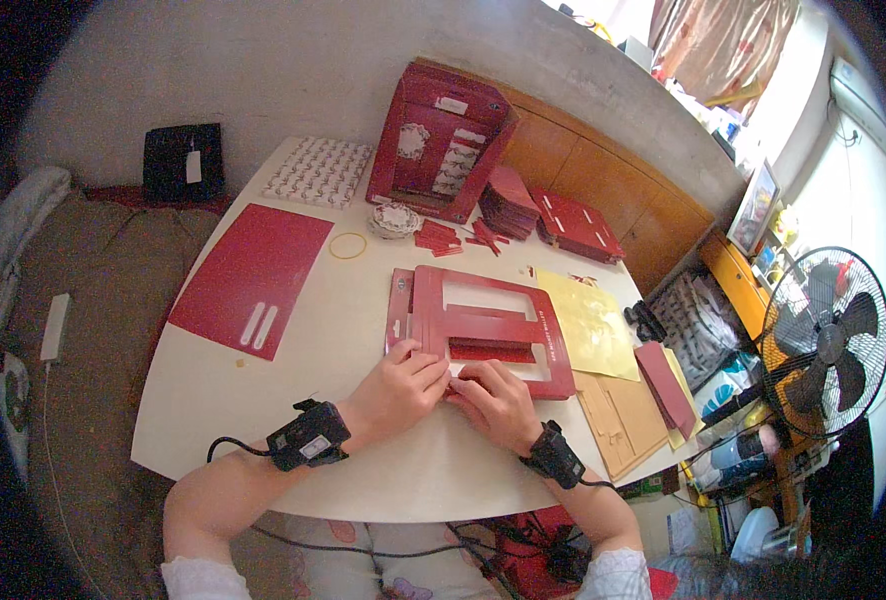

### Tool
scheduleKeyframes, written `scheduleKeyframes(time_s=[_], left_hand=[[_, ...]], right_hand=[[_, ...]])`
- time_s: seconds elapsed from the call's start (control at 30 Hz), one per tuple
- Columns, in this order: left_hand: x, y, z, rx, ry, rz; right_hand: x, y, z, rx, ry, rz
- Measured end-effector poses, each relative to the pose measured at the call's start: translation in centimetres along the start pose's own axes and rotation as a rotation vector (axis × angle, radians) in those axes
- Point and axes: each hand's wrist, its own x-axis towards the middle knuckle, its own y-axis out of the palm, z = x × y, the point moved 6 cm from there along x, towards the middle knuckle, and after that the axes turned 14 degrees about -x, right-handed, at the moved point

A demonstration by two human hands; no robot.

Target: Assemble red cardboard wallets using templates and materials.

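Observation:
A dark red cardboard package (430, 310) with cut-out windows lies flat on the white table in front of me. At its near edge my left hand (410, 388) and my right hand (498, 400) meet, fingertips pinched close together. Something small and reddish shows between them; I cannot make out whether it is a loose strip or part of the package. Both hands are closed, and the left fingers rest by the package's lower left corner. A black device is strapped to each wrist.
A large red sheet (253, 270) and a yellow rubber band (348, 246) lie left. Behind stand an open red box (441, 140), stacked red cards (509, 203) and small red strips (437, 238). Right are yellow paper (591, 325), tan boards (618, 425) and a black fan (828, 340).

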Motion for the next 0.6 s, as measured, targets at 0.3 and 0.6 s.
scheduleKeyframes(time_s=[0.3,0.6], left_hand=[[0.2,-0.6,-0.3,-0.052,0.002,-0.101],[0.4,-1.7,-1.0,0.027,0.064,-0.134]], right_hand=[[-0.5,0.2,0.4,-0.123,-0.041,-0.05],[-0.2,-1.0,0.7,-0.128,-0.022,-0.085]])
